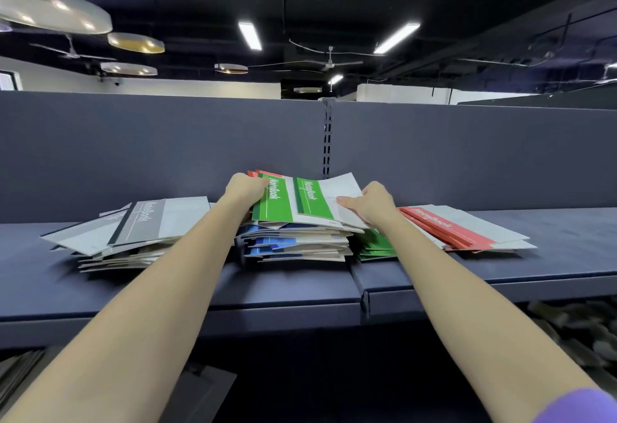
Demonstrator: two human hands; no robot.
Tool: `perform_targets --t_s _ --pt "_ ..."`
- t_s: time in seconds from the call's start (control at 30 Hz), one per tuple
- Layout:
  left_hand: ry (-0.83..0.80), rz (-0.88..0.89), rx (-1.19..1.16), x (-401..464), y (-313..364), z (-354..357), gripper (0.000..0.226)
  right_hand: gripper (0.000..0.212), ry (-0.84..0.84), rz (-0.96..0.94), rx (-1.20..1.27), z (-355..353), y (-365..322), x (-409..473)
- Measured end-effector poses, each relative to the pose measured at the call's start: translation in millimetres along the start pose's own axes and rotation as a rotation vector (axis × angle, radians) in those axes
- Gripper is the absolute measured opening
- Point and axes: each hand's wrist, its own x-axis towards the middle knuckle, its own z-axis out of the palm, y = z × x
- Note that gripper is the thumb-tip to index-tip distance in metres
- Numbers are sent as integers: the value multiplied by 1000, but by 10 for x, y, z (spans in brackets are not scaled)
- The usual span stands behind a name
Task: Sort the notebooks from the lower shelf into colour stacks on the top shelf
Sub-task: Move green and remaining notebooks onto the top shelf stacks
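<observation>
On the top shelf (187, 285) lie four piles: a grey stack (133, 232) at left, a blue stack (300, 244) in the middle, a low green stack (374, 247) beside it, and a red stack (467, 227) at right. Above the blue stack I hold a bundle of mixed notebooks (300, 200) with two green covers on top and red edges showing at the back. My left hand (245, 187) grips the bundle's left edge. My right hand (370, 204) pinches the white right side of the upper green notebook.
A dark blue back panel (167, 148) rises behind the shelf, with a slotted upright (328, 142) at its middle. A seam (362, 289) splits the shelf into two boards. Below, the lower shelf holds dim notebooks at far left (20, 376) and right (574, 325).
</observation>
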Motion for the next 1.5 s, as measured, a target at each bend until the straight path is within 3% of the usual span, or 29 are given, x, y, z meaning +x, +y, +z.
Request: perform_targets --t_s 0.3,0.43,0.6,0.73,0.87,0.93,1.03,1.13,1.2,1.3,1.5 --pt "7 4 -11 -1 -18 -4 31 57 54 38 -626 -458 410 -221" --pt "-1 -7 -44 -20 -19 -15 32 62 22 32 -669 -444 401 -262" --pt "4 -5 -73 -20 -36 -16 35 44 8 76 -632 -478 422 -213" --pt "-3 -10 -96 15 -60 -13 36 53 58 131 -686 -522 430 -201" --pt "2 -3 -98 37 -60 -2 28 60 -41 128 -780 -429 386 -216" --pt "9 -4 -99 45 -64 1 27 54 -40 135 -796 -367 323 -256" --pt "6 -7 -95 53 -67 5 28 30 41 121 -638 -289 189 -252" --pt "7 -7 -85 58 -61 8 33 17 113 -18 -246 -234 -42 -206" --pt "3 -12 -94 63 -63 8 34 35 -2 -69 -23 -176 -254 -231" --pt "2 -9 -119 49 -66 10 29 56 -191 -50 -45 -34 -468 -308" --pt "-3 -22 -226 56 -112 2 30 47 -208 123 182 -64 -291 -185"
